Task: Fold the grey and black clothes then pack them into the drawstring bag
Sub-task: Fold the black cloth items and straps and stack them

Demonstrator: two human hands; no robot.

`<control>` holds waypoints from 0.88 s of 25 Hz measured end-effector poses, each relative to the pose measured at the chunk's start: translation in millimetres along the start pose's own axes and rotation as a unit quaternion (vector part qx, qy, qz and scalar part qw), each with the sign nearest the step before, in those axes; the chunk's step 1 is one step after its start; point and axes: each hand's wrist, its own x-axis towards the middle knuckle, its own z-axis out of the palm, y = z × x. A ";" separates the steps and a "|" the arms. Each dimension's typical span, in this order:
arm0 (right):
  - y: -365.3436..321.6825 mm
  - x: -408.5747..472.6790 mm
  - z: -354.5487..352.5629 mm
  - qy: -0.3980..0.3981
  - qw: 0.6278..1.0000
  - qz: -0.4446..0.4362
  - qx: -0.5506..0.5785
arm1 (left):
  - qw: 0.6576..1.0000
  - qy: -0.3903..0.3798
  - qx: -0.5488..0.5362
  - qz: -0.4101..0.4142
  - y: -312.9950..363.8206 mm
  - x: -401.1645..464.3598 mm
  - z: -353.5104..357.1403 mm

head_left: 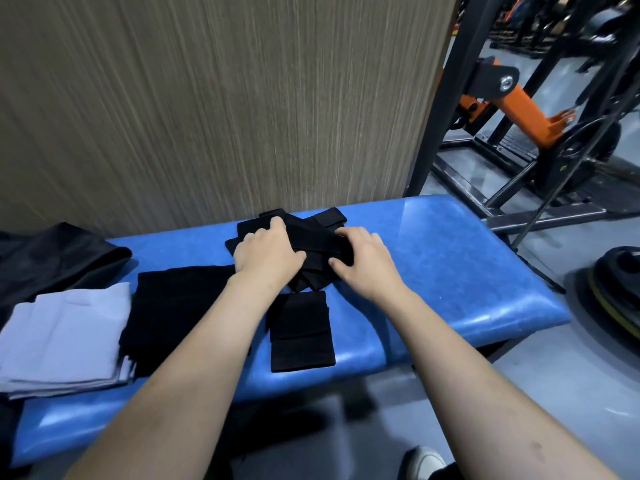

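Observation:
On the blue padded bench point(450, 258) lies a loose pile of black strap-like cloth pieces point(311, 233) near the wall. My left hand point(268, 252) and my right hand point(360, 259) both rest on this pile, fingers curled into the fabric. Just in front of them sits a small folded black piece point(301, 332). To the left lies a larger folded black garment point(173, 313), and beside it a folded grey garment point(65, 337). A dark bag-like fabric point(52, 258) lies at the far left; I cannot tell if it is the drawstring bag.
A wood-grain wall panel point(207, 98) stands right behind the bench. Black and orange gym machines point(519, 109) fill the right background. Weight plates point(616, 282) lie on the floor to the right. A shoe point(424, 462) shows below the bench edge.

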 end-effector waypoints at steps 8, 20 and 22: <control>-16.3 11.6 6.6 0.003 1.000 0.002 -0.028 | 0.999 0.048 0.011 0.022 6.2 -0.1 8.4; -20.9 5.6 -1.4 0.003 1.000 -0.027 -0.012 | 0.968 0.059 -0.167 0.180 5.1 -28.3 0.8; -22.6 5.2 -1.9 -0.004 1.000 -0.017 0.014 | 0.961 0.060 -0.167 0.213 5.3 -31.0 0.8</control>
